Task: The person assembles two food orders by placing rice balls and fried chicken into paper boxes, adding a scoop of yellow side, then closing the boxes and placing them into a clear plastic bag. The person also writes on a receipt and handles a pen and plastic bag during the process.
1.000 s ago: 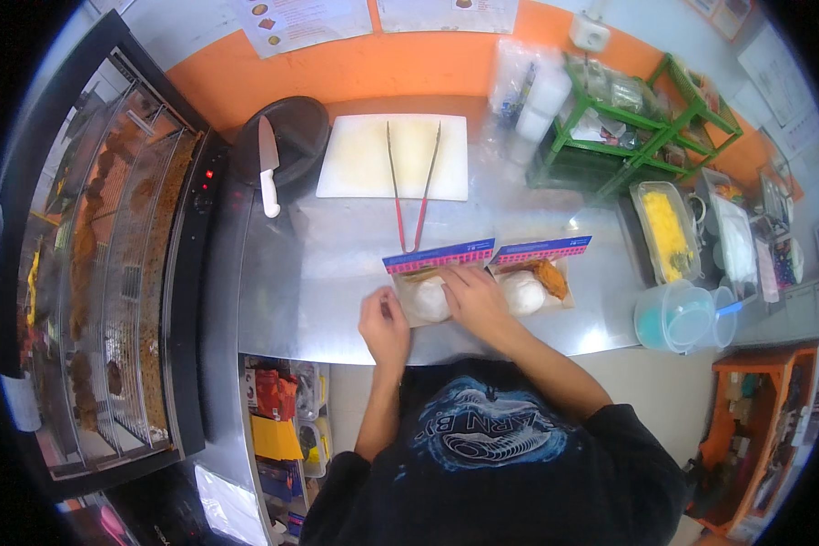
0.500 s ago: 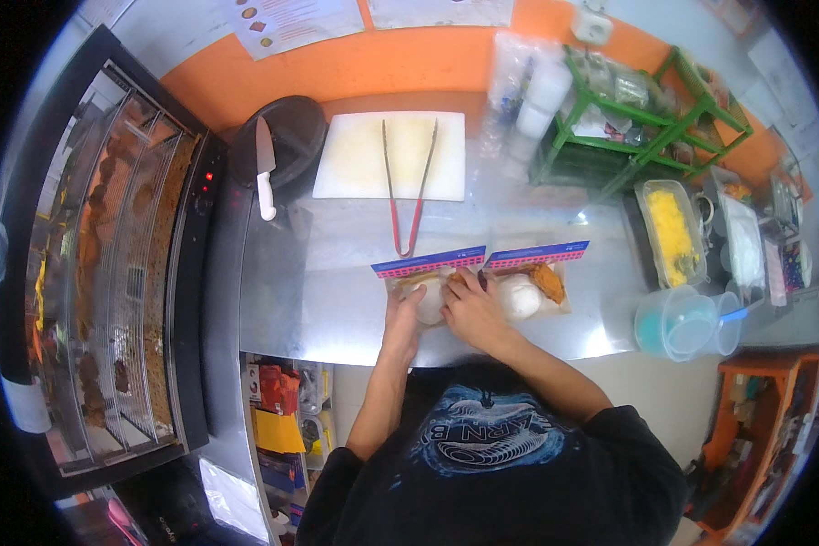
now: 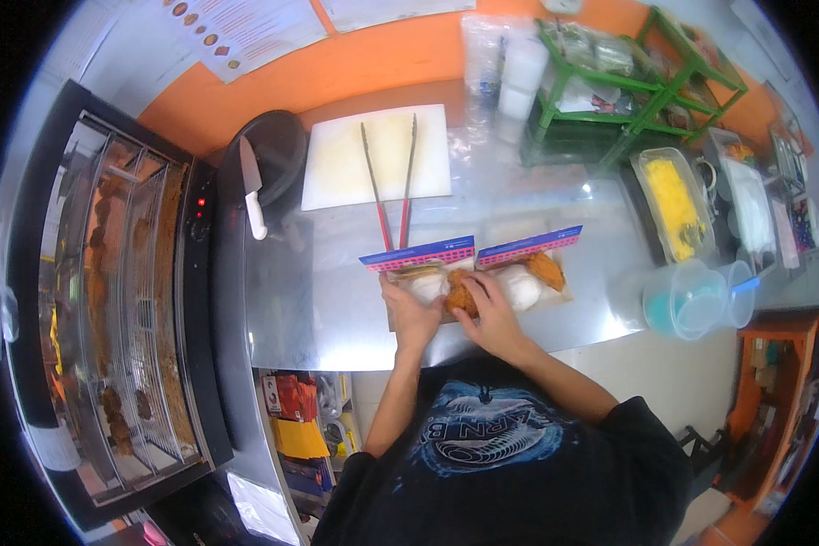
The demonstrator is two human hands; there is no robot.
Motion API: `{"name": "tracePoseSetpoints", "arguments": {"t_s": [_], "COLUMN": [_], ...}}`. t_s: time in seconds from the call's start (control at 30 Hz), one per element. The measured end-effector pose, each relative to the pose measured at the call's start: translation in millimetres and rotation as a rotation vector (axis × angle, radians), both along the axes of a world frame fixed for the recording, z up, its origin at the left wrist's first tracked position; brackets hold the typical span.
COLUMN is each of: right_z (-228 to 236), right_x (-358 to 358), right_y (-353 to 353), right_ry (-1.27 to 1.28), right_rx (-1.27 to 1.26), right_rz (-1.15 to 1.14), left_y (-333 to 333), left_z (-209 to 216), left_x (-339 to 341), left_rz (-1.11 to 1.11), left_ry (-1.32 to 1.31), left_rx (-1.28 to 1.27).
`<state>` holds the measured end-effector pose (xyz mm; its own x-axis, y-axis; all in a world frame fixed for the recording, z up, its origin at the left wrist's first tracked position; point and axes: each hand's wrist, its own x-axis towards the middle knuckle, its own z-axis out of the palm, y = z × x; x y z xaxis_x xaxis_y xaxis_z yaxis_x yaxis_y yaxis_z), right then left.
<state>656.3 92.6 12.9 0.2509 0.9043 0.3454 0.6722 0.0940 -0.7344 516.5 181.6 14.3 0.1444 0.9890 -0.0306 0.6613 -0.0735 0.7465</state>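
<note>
Steel counter (image 3: 309, 309) under all. White board (image 3: 376, 164) toward back. Nearer, left box (image 3: 419, 254) and right box (image 3: 530, 247), lids up, side by side. Left hand (image 3: 413, 320) at left box's left side, grip hard to tell. Right hand (image 3: 495, 318) curled round fried piece (image 3: 460, 296), holding it over left box, beside white mound (image 3: 425, 288).

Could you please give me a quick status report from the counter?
Right hand gripping brown fried piece. Left hand at left box. Tongs just beyond that box.
</note>
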Motion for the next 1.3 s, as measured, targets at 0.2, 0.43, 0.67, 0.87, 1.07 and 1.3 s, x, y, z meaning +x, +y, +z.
{"name": "tracePoseSetpoints", "arguments": {"t_s": [0.2,0.43,0.67,0.87,1.07,1.3], "right_z": [21.7,87.3,114.3,143.4,96.3,20.2], "right_x": [6.0,130.2,347.8,481.8,548.9,608.4], "right_y": [-19.7,-5.1,-5.5,-90.9,-168.1,-195.3], "right_ry": [0.076,0.081,-0.264,-0.521,-0.785,-0.393], "right_rx": [-0.029,0.194,-0.318,-0.788,-1.105,-1.089], "right_rz": [-0.047,-0.337,-0.740,-0.962,-0.449,-0.561], "left_y": [4.6,0.2,-21.1,-43.9,-60.9,-99.9], "left_z": [3.4,2.6,4.4,36.3,73.2,58.8], "left_x": [-7.6,-2.8,3.6,5.7,82.4,243.5], "left_rz": [-0.089,-0.134,-0.084,0.054,-0.603,-0.932], "left_ry": [0.058,0.111,0.123,-0.130,-0.438,-0.546], "left_rx": [-0.020,0.016,0.107,0.383,0.171,-0.359]}}
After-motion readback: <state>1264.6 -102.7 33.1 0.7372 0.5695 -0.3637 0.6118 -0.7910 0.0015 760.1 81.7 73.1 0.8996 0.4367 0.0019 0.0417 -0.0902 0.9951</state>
